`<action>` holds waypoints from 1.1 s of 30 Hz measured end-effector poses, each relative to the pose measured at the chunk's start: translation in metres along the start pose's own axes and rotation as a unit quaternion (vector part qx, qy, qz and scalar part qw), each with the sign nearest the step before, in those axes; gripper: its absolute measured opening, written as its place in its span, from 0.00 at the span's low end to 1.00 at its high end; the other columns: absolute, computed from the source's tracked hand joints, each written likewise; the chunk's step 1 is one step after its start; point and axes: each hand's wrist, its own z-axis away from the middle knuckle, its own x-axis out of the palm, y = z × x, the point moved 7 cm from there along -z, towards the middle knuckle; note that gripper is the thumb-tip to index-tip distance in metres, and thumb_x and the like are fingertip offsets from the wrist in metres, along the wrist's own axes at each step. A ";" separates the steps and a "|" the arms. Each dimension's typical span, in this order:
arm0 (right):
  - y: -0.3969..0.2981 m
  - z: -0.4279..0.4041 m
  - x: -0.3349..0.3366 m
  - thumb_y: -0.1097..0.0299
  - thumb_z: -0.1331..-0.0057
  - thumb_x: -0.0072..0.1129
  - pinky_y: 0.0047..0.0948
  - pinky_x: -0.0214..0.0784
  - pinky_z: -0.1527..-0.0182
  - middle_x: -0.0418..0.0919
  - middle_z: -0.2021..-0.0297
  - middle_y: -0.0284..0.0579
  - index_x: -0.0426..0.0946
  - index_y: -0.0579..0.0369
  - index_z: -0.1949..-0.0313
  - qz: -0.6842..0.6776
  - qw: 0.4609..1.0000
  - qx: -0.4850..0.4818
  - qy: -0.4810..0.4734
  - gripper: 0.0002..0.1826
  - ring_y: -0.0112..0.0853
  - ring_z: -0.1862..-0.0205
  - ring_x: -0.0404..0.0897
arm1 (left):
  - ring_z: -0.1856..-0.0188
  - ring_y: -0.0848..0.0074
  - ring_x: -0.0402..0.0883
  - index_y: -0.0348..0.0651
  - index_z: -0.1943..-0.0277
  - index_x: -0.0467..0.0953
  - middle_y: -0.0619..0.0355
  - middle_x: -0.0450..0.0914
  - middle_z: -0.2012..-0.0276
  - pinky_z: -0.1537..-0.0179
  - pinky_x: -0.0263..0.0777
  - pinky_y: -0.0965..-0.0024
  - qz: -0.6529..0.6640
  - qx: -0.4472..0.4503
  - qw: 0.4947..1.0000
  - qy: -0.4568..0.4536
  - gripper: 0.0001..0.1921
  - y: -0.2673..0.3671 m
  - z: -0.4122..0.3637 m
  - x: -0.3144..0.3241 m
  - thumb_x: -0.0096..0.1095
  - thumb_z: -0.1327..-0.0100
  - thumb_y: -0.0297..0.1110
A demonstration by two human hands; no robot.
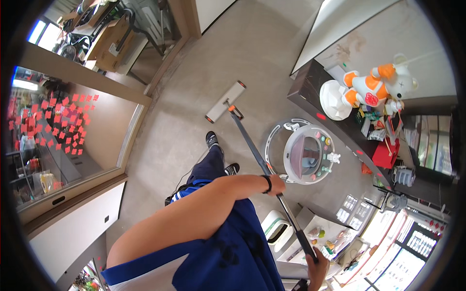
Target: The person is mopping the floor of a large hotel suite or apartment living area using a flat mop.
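Note:
A flat mop with a pale rectangular head and orange end pieces lies against the grey floor ahead of my feet. Its long pole, dark below and chrome higher up, slants across the view towards me. My left hand, with a black band at the wrist, is wrapped around the middle of the pole. Farther up, my right hand grips the black handle end; a dark watch-like device is on that wrist. Both my feet, in dark striped shoes, stand on the floor left of the pole.
A round baby walker with toys stands right of the pole. Behind it runs a dark cabinet carrying a bear figure. A white bin and a table with fruit are near my right hand. Glass partitions line the left.

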 end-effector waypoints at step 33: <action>-0.235 -0.224 0.232 0.61 0.30 0.60 0.28 0.65 0.81 0.76 0.84 0.37 0.81 0.59 0.47 -0.390 0.909 0.146 -0.014 0.18 0.24 0.84 0.74 | 0.51 0.65 0.83 0.55 0.66 0.85 0.59 0.85 0.64 0.47 0.70 0.53 -0.237 0.033 0.970 0.031 0.05 -0.259 0.080 -0.134 0.65 0.40 0.41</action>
